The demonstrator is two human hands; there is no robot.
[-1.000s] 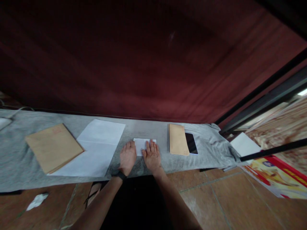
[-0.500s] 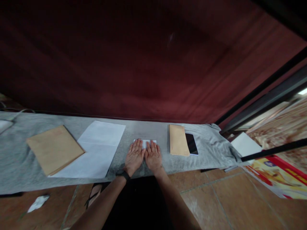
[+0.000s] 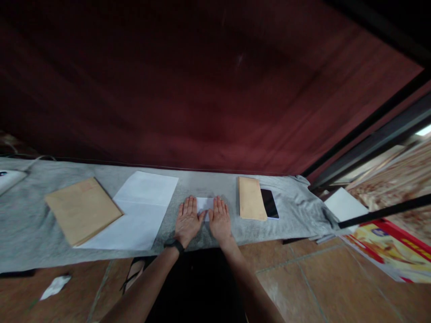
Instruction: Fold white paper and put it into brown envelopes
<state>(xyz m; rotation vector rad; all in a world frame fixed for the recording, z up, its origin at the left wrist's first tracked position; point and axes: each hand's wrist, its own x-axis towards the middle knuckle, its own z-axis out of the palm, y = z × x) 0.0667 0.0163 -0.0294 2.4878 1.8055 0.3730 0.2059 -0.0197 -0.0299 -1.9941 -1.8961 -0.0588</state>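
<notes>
A small folded white paper [image 3: 205, 204] lies on the grey cloth between my two hands. My left hand [image 3: 189, 221] rests flat over its left side, palm down, fingers stretched forward. My right hand [image 3: 220, 220] presses flat on its right side in the same way, thumb pointing inward. Parts of the paper are hidden under both hands. To the left lie larger white sheets [image 3: 139, 224] with a crease across them. A stack of brown envelopes [image 3: 84, 208] overlaps their left part.
Right of my hands, a narrower stack of brown envelopes [image 3: 252, 197] partly covers a dark phone [image 3: 270, 204]. Grey cloth [image 3: 296, 215] covers the long surface, with a dark red panel [image 3: 202, 112] behind it. A colourful box [image 3: 390, 249] stands at the far right.
My hands have spread apart, left hand slightly leftward and right hand rightward, so more of the folded paper shows between them. The view has shifted slightly.
</notes>
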